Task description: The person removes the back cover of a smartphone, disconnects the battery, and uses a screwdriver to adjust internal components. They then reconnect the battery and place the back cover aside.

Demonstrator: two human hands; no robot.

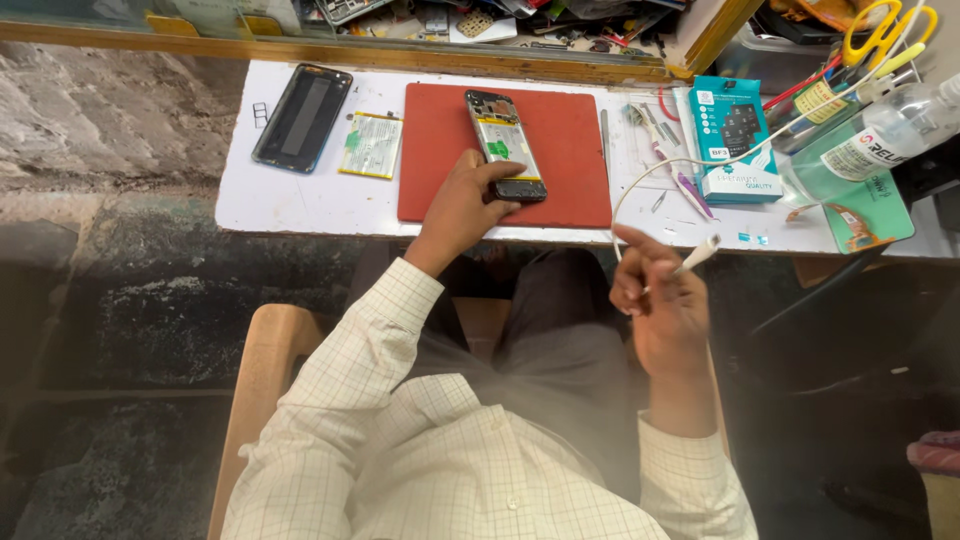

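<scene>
An opened phone (pixel 506 146), its back cover off so the battery and inner parts show, lies lengthwise on a red work mat (pixel 565 180) on the white table (pixel 290 205). The left hand (pixel 462 207) rests on the mat and grips the phone's near end, thumb across the bottom edge and fingers curled under its left side. The right hand (pixel 660 300) is held off the table's near edge, above the lap, pinching the plug end of a white cable (pixel 697 254) between thumb and fingers; the cable loops up from there across the table toward the far right. Left of the mat lie a loose yellow-and-green battery (pixel 370 145) and, farther left, a dark phone back panel (pixel 302 117) beside a small tray piece. Right of the mat sit tweezers and small tools (pixel 655 135), then a teal retail box (pixel 735 140), a clear spray bottle (pixel 880 130) on its side, and a green card (pixel 865 205). Yellow-handled scissors (pixel 885 30) lie at the far right corner. A cluttered shelf of parts (pixel 480 20) runs along the far edge.
</scene>
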